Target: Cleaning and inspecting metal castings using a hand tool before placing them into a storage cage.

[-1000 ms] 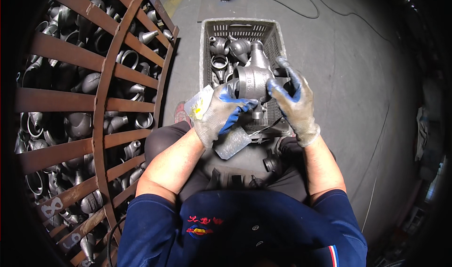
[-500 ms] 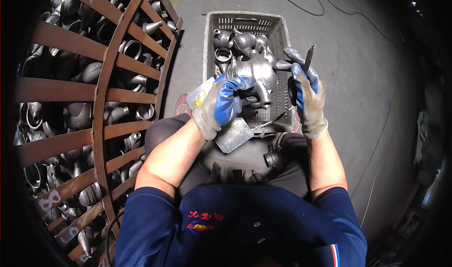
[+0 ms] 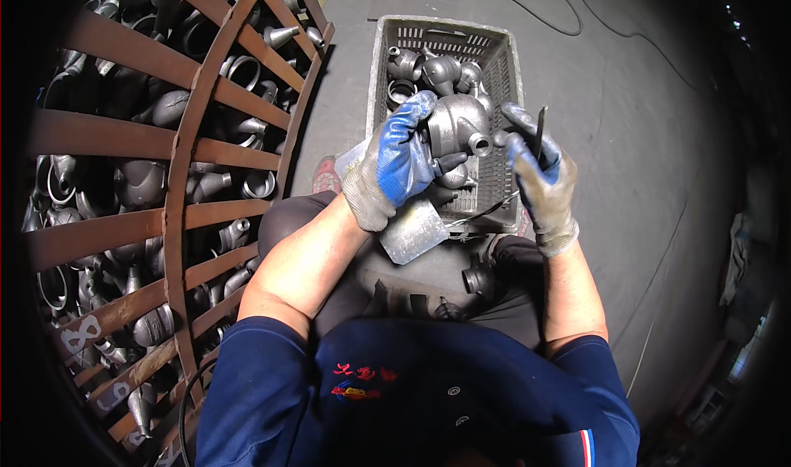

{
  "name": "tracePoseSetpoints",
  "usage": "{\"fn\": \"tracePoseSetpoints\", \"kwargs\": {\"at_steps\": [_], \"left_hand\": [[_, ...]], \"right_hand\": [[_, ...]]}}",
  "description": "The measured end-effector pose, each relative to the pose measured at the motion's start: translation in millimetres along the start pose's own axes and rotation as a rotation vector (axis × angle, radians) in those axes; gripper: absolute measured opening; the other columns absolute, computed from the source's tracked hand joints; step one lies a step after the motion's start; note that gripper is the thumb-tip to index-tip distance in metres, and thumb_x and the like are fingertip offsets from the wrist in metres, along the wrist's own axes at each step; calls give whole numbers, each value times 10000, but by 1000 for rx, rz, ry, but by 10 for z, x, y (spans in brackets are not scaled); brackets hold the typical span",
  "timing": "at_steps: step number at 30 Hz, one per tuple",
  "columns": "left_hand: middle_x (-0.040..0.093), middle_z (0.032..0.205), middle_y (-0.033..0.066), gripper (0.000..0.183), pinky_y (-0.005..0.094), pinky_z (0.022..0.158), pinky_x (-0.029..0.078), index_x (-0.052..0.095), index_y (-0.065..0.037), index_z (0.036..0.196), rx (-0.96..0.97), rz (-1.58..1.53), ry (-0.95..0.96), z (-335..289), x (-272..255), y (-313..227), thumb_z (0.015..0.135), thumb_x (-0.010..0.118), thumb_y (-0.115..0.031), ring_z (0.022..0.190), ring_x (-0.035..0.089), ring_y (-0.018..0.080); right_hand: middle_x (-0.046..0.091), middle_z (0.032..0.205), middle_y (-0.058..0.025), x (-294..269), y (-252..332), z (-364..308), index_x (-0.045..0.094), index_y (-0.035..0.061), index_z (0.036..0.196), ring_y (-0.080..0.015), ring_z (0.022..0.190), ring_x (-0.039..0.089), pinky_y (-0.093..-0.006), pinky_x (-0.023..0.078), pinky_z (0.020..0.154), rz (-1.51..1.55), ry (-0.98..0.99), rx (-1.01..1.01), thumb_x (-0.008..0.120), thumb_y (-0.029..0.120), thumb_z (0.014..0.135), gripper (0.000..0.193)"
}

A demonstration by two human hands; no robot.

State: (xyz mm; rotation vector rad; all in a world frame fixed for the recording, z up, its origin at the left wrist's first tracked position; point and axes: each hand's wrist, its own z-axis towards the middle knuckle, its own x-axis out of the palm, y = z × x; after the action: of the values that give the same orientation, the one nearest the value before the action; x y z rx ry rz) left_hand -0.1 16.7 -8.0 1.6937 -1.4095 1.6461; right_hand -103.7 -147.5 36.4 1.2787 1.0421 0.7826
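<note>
My left hand, in a blue-coated grey glove, is closed round the left side of a rounded grey metal casting. The casting is held over the crate, its short hollow spout facing right and toward me. Just right of it, my gloved right hand grips a dark, narrow, blade-like tool whose tip points up. The tool's lower part is hidden in the glove. A small gap separates the right fingers from the casting. Below them, a grey plastic crate contains several similar castings.
On my left stands a rusty brown metal cage full of grey castings. A pale metal plate lies at the crate's near edge. Another dark casting is by my legs. A black cable runs over the floor beyond the crate.
My left hand has turned the casting, so its spout has swung from pointing down toward me to the right. The right hand has shifted slightly downward with the tool.
</note>
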Motion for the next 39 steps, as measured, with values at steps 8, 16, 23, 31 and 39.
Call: {"fn": "tracePoseSetpoints", "kwargs": {"at_steps": [8, 16, 23, 31, 39], "left_hand": [[518, 1220, 146, 424, 362, 863, 507, 405, -10, 1293, -7, -22, 75, -14, 51, 91, 911, 435, -189, 1063, 565, 239], [617, 907, 73, 278, 221, 653, 513, 551, 12, 1051, 124, 733, -77, -5, 134, -58, 892, 549, -216, 758, 602, 123], [586, 1110, 97, 451, 283, 840, 488, 504, -15, 1198, 118, 634, 17, 134, 191, -12, 950, 406, -379, 996, 576, 143], [565, 1168, 93, 381, 366, 935, 459, 471, -64, 1247, -358, -94, 71, 44, 7, 465, 931, 487, -276, 1070, 554, 190], [411, 1324, 107, 572, 331, 984, 373, 451, -115, 1286, 724, 929, 331, 58, -28, 284, 762, 676, -84, 1203, 417, 211]], "right_hand": [[583, 1123, -117, 219, -175, 3, 559, 82, 1174, -231, 987, 601, -301, 483, 867, -247, -2, -317, 717, 102, 732, 470], [646, 929, -93, -158, -71, 200, 616, -43, 933, -152, 841, 613, -263, 494, 775, 396, -60, 9, 653, -89, 700, 240], [610, 774, -142, -446, 42, 110, 585, -20, 731, -230, 694, 600, -336, 491, 664, 479, 389, -41, 688, -35, 509, 245], [625, 981, -125, -310, 34, 144, 566, -24, 1051, -187, 903, 574, -285, 441, 812, 433, 206, 58, 565, 39, 763, 295], [626, 966, -35, -368, -66, 96, 574, -5, 1088, -11, 576, 429, -153, 342, 557, 512, 4, 105, 580, 144, 825, 303]]}}
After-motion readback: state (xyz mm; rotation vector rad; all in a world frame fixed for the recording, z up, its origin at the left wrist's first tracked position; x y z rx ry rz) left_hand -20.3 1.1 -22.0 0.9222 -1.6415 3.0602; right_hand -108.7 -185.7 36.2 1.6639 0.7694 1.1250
